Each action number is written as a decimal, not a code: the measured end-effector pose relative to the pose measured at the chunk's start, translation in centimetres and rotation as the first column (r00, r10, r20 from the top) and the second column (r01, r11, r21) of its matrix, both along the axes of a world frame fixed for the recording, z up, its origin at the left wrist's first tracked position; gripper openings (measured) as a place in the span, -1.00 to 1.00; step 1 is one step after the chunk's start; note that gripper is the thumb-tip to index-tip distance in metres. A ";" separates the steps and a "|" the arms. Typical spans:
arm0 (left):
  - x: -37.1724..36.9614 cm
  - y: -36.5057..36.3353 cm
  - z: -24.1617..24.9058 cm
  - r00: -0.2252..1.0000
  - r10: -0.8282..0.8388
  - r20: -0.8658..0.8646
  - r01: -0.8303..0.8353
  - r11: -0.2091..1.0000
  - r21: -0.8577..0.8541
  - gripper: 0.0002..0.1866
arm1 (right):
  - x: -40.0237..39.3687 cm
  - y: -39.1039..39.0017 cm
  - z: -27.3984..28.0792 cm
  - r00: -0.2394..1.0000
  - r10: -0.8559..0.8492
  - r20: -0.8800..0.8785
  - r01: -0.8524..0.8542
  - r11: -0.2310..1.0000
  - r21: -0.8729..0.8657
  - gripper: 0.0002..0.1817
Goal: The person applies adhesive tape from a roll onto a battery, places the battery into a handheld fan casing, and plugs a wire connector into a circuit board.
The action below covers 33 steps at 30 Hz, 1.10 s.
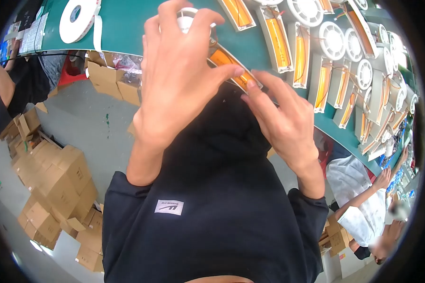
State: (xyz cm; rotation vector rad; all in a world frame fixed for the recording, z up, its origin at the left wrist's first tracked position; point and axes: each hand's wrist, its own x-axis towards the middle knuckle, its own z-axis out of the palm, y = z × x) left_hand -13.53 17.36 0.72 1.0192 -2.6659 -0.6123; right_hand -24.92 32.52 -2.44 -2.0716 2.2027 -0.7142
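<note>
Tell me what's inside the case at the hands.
Inside the case lies an orange piece. The left hand and right hand block parts of the view, and whatever is beneath the orange piece is covered.

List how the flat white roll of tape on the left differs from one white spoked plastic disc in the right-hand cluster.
The white tape roll is a broad ring around one hole; the white spoked disc has many gaps between its spokes. The roll trails a loose strip, while the disc shows none. Both are round and untouched.
</note>
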 end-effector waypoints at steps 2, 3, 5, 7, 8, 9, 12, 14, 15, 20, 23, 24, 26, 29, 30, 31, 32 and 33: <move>0.0 -0.1 -0.1 1.000 -0.008 0.024 0.008 1.000 -0.021 -0.33 | 0.0 0.0 0.1 1.000 0.004 -0.015 -0.004 1.000 0.030 -0.85; 0.3 -0.2 -0.5 1.000 -0.031 -0.003 0.030 0.999 -0.035 -0.33 | 0.1 0.1 0.1 1.000 0.002 -0.016 -0.002 0.999 0.032 -0.85; 0.6 -0.4 -0.6 0.997 -0.063 -0.036 0.061 0.997 -0.042 -0.35 | 0.0 0.1 -0.1 0.999 -0.001 0.038 0.001 1.000 0.003 -0.84; 0.7 -0.5 -0.4 0.996 -0.073 -0.050 0.071 0.997 -0.030 -0.36 | -0.5 0.1 -0.8 0.989 0.012 0.150 -0.003 0.998 -0.060 -0.83; 0.8 -0.7 -0.1 0.993 -0.121 -0.009 0.120 0.989 -0.092 -0.37 | -0.5 0.2 -1.1 0.983 0.014 0.186 0.002 0.996 -0.084 -0.80; 0.8 -1.1 0.2 0.985 -0.169 0.035 0.172 0.973 -0.152 -0.38 | -0.5 0.2 -1.4 0.975 0.014 0.221 0.010 0.994 -0.107 -0.77; -0.1 -2.0 1.0 0.949 -0.312 0.046 0.312 0.911 -0.271 -0.42 | 0.4 0.9 -1.8 0.921 -0.085 0.381 0.129 0.987 -0.092 -0.65; -0.8 -2.2 2.6 0.915 -0.397 0.075 0.403 0.883 -0.241 -0.55 | 1.1 1.1 -2.2 0.878 -0.138 0.459 0.196 0.977 -0.082 -0.56; -1.3 -2.3 3.9 0.892 -0.438 0.113 0.452 0.874 -0.176 -0.65 | 1.4 1.2 -2.5 0.868 -0.145 0.475 0.214 0.972 -0.095 -0.52; -2.6 -2.5 1.9 0.790 -0.564 0.239 0.592 0.803 -0.064 -0.53 | 1.9 1.0 -3.5 0.847 -0.133 0.515 0.263 0.946 -0.188 -0.46; -2.9 -2.6 1.3 0.763 -0.563 0.319 0.599 0.801 -0.019 -0.62 | 2.3 1.0 -4.0 0.815 -0.132 0.564 0.299 0.930 -0.214 -0.47; -3.0 -2.5 1.6 0.750 -0.562 0.349 0.595 0.804 0.017 -0.65 | 2.4 1.0 -4.1 0.807 -0.127 0.577 0.304 0.926 -0.222 -0.47; -3.1 -2.3 1.7 0.739 -0.567 0.364 0.597 0.802 0.038 -0.69 | 2.5 0.9 -4.4 0.791 -0.116 0.601 0.315 0.919 -0.237 -0.48; -3.2 -2.0 1.5 0.737 -0.578 0.351 0.618 0.786 -0.004 -0.73 | 2.7 0.9 -5.0 0.770 -0.093 0.631 0.328 0.906 -0.266 -0.49; -3.4 -1.7 1.7 0.726 -0.579 0.370 0.629 0.778 -0.017 -0.74 | 2.8 0.8 -5.1 0.766 -0.082 0.637 0.331 0.900 -0.283 -0.49; -3.6 -1.5 1.8 0.718 -0.578 0.387 0.636 0.771 -0.030 -0.75 | 2.9 0.8 -5.2 0.764 -0.069 0.642 0.332 0.895 -0.299 -0.49; -3.7 -1.4 1.7 0.718 -0.584 0.378 0.641 0.767 -0.031 -0.75 | 2.9 0.8 -5.3 0.758 -0.062 0.649 0.332 0.894 -0.302 -0.49; -3.7 -1.5 1.6 0.718 -0.590 0.370 0.646 0.762 -0.038 -0.75 | 3.0 0.8 -5.3 0.753 -0.054 0.655 0.333 0.891 -0.309 -0.49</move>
